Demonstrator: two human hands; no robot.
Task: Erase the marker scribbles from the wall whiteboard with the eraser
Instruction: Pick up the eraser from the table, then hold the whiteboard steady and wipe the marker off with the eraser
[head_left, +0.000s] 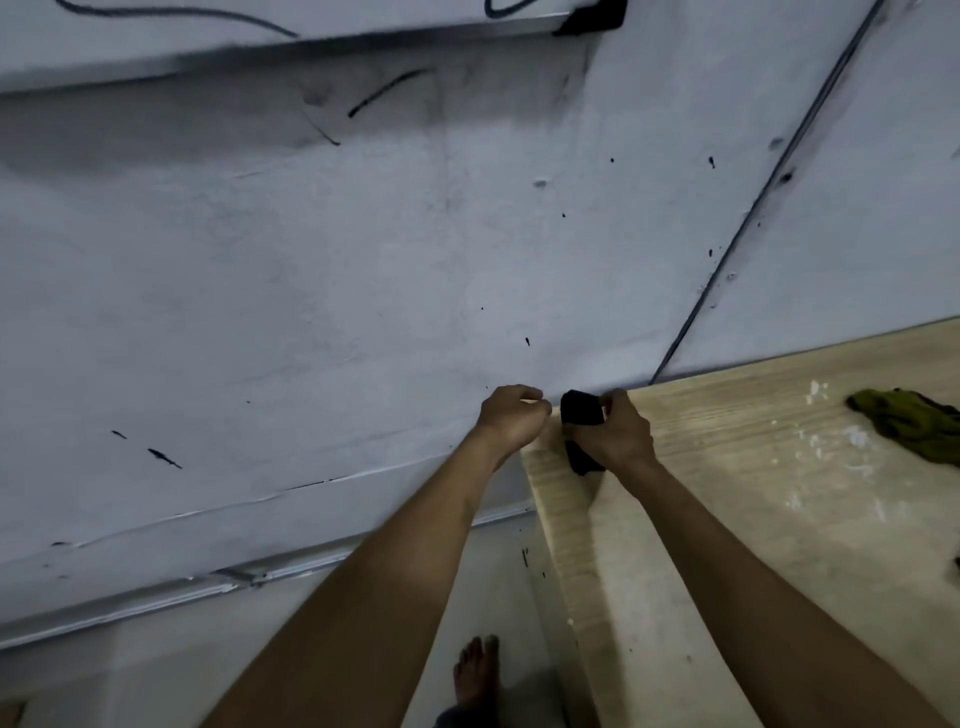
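The whiteboard (156, 21) hangs at the top of the view, with black marker scribbles (182, 13) on it and a black corner cap (592, 18) on its silver frame. My right hand (623, 434) grips a black eraser (582, 410) at the far left corner of a wooden table (727, 493), well below the board. My left hand (511, 418) is just left of the eraser, fingers curled shut with nothing visible in them, close to the wall.
The grey wall (311, 286) below the board carries black marks and ink specks. A green cloth (909, 421) lies at the table's right. A thin cable (753, 208) runs diagonally down the wall. My bare foot (475, 675) stands on the floor.
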